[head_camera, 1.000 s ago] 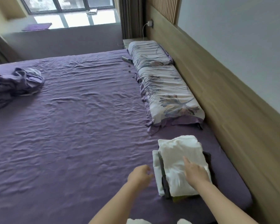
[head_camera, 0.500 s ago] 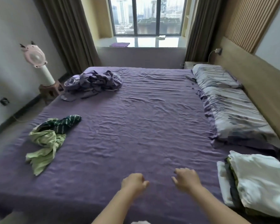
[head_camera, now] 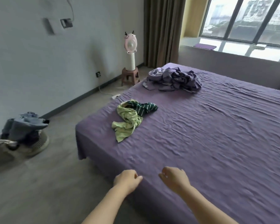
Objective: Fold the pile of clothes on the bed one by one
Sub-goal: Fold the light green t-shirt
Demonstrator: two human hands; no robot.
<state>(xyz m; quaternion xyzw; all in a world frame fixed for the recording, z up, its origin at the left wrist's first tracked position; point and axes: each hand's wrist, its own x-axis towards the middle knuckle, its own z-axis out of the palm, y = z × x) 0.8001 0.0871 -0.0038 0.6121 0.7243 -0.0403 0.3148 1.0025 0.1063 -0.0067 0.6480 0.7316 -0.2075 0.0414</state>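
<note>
- My left hand [head_camera: 127, 179] and right hand [head_camera: 174, 177] hover loosely curled, holding nothing.
- Between garments; next I should reach for the green clothes [head_camera: 129, 119] on the bed [head_camera: 217, 143].

Pale wall [head_camera: 31, 62], grey floor [head_camera: 31, 183], brown curtain [head_camera: 162, 29], bright window [head_camera: 249, 18].

Head view looks down across the bed [head_camera: 200, 143] corner from near

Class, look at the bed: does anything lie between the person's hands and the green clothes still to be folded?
Nothing visible does. Only bare purple sheet separates the empty left hand and right hand from the green clothes.
</note>
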